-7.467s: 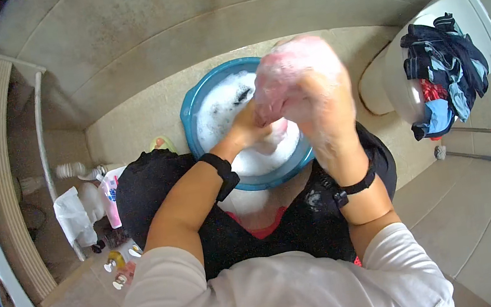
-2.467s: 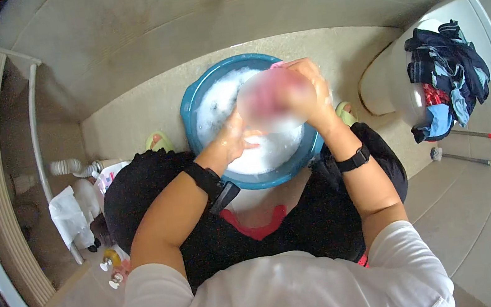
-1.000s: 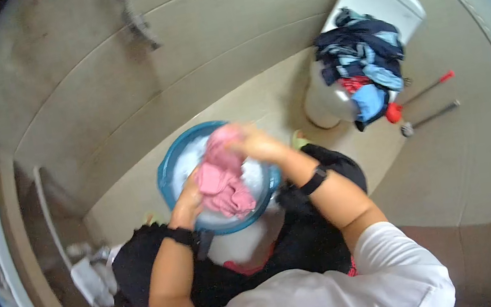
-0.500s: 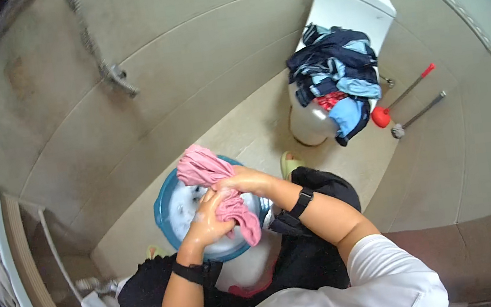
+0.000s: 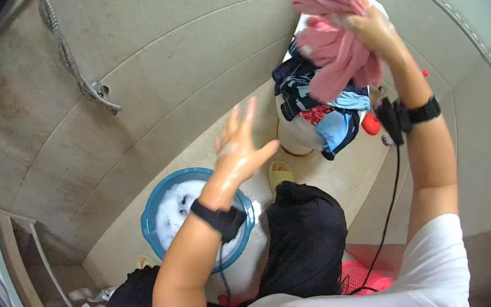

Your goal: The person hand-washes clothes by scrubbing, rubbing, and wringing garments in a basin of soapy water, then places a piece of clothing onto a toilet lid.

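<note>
The right hand [image 5: 373,28] had its grip closed around a bunched pink cloth [image 5: 328,29], raised high at the far right above the pile of clothes [image 5: 320,102] heaped on the toilet [image 5: 296,137]. The left hand [image 5: 240,148] was empty, its grip spread wide with fingers apart, wet and soapy by the look of it, hovering above and just right of the blue basin [image 5: 156,207] of suds on the floor. The cloth hung in soft folds below the fist, so it was limp and, judging from the foam in the basin, probably soaked, heavier than it looked and likely to drip. Soap would have made it slippery, so a full fist around a thick gather near the middle seemed the safest hold, rather than a pinch at an edge. A black band [image 5: 424,110] sat on the right wrist, with a thin cable [image 5: 390,202] trailing down from it. A shower hose [image 5: 74,71] hung on the far wall at the left.
</note>
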Demonstrator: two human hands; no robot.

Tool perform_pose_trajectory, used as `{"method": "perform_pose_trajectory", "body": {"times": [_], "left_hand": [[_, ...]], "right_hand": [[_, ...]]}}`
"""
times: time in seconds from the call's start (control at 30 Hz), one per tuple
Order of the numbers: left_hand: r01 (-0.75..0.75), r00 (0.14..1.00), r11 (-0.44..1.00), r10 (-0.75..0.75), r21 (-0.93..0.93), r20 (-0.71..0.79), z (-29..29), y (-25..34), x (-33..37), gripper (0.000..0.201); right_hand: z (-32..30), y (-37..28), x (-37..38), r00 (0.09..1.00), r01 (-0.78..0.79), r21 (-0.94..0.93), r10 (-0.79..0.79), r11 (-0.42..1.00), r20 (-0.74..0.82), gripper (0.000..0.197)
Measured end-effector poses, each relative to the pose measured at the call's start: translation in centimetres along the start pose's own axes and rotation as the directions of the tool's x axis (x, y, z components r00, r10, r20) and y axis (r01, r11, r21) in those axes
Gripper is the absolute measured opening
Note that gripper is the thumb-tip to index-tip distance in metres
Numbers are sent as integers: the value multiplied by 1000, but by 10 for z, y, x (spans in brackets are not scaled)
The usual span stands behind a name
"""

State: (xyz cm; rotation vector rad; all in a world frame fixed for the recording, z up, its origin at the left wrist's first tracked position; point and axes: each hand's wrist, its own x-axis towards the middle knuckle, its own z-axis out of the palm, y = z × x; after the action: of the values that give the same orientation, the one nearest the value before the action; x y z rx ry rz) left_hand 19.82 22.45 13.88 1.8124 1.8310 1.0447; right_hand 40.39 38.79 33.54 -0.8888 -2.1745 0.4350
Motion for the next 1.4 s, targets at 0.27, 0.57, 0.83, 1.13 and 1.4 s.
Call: {"method": "perform_pose_trajectory", "body": {"times": [0.27,0.57,0.83,1.13,1.4], "left_hand": [[-147,989,968,137,202,62,71,69,61,89],[135,943,965,-195,223,272,61,-36,-3,72],[504,697,737,-655,450,292,3,-174,-121,69],[730,336,513,-845,452,415,25,-292,-196,114],[736,336,469,-879,488,338,62,-307,-161,108]], "right_hand": [[61,146,-24,939,-120,-927,345,355,11,84],[36,186,9,934,-52,-903,340,426,107,49],[123,121,-5,893,-154,-948,449,280,-12,82],[136,78,-3,997,-32,-966,-61,258,-49,72],[324,-45,-184,773,176,-357,96,918,627,63]]}}
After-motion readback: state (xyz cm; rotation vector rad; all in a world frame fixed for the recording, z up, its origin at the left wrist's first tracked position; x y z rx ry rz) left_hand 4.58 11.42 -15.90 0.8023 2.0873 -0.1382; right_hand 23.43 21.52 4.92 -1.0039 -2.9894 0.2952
